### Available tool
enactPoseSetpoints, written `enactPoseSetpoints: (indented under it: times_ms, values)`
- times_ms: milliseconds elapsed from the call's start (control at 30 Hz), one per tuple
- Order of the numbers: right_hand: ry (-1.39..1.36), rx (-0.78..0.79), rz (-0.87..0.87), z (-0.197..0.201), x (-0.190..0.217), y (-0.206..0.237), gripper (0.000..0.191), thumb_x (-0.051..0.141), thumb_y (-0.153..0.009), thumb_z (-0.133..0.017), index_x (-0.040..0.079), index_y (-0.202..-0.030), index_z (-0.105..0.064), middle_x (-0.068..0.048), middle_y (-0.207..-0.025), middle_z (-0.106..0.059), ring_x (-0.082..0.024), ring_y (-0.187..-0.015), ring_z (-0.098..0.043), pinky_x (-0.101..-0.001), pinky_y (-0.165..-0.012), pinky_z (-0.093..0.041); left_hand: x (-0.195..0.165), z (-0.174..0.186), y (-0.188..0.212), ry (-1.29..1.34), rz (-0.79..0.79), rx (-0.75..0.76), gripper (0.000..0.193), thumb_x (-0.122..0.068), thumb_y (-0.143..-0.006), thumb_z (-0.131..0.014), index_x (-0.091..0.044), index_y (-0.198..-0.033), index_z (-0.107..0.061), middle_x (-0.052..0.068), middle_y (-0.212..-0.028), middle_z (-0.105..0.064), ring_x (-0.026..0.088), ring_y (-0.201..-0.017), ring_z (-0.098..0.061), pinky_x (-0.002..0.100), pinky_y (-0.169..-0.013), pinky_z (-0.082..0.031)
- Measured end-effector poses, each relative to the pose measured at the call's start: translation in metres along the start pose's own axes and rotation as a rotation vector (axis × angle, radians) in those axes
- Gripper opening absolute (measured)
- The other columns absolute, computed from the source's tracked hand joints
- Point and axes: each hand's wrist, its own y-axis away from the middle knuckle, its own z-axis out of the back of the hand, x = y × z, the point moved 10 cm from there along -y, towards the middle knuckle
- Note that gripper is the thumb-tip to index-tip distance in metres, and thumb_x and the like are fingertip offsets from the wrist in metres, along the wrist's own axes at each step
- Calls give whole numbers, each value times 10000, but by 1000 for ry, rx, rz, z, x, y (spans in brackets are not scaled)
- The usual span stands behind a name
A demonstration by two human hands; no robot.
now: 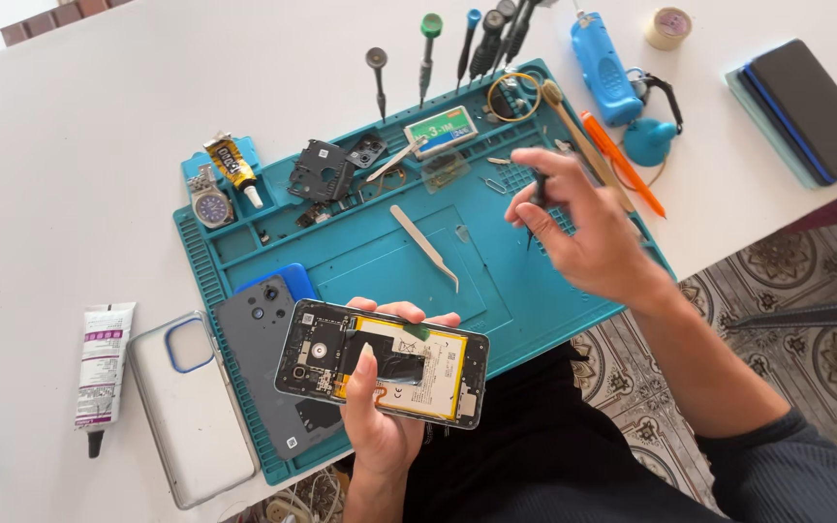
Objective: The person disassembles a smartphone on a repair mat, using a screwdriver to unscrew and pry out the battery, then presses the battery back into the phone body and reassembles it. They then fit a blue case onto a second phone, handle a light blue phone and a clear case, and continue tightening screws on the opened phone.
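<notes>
My left hand (372, 418) holds an opened smartphone (381, 362) with its back cover off, showing a yellow-edged battery and circuit boards; my thumb rests on the battery. The phone hovers over the near edge of the teal repair mat (341, 254). My right hand (578, 228) is raised above the mat's right side, fingers pinched on a thin black pointed tool (536, 205) that points down. Metal tweezers (424, 246) lie on the mat between both hands.
A grey back cover (265, 356) and a white phone case (191, 407) lie to the left, beside a glue tube (102, 368). Screwdrivers (426, 53), a wristwatch (211, 203), small parts, a blue tool (603, 66), an orange pen (622, 163) and stacked dark devices (806, 108) surround the mat.
</notes>
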Motion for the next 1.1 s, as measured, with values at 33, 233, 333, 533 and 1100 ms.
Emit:
enactPoseSetpoints:
  times_ms: [33,233,333,533,1100]
  values:
    - [27,-5,-99,-1,-12,2,414,89,-1074,-573,58,-1462,-430,-66,-863,-645,-147,-821,-653,-308,-752,-540,-1,-2,1,2,-10,12,486,-278,-1023,-560,-55,-1407,-365,227,-1219,-574,478,-1172,-637,623,-999,-530]
    - [84,63,-318,-28,-19,-1,497,212,-1022,-628,85,-1455,-421,-53,-711,-605,-176,-542,-545,-334,-486,-410,-1,-3,0,21,-26,18,494,-284,-1032,-577,-74,-1421,-357,213,-1239,-568,463,-1203,-627,606,-1024,-534]
    - [281,150,-196,-60,6,5,497,301,-873,-777,45,-1238,-558,-87,-681,-637,-230,-558,-646,-368,-502,-504,0,-5,3,33,-33,10,500,-287,-1036,-588,-76,-1426,-357,210,-1254,-561,462,-1224,-617,599,-1042,-529]
    - [332,138,-202,-64,-1,12,198,227,-951,-711,36,-1004,-704,-126,-801,-729,-278,-676,-709,-402,-600,-544,3,-5,3,36,-19,15,500,-291,-1041,-594,-82,-1428,-355,209,-1259,-552,470,-1232,-609,594,-1029,-532]
    - [-318,-308,-317,28,-38,43,217,182,-1121,-552,-6,-1227,-528,-61,-860,-569,-43,-701,-495,-198,-606,-381,5,-2,-2,-88,-51,53,656,-496,-1044,-617,-52,-1454,-363,192,-1347,-544,422,-1229,-616,636,-1118,-540]
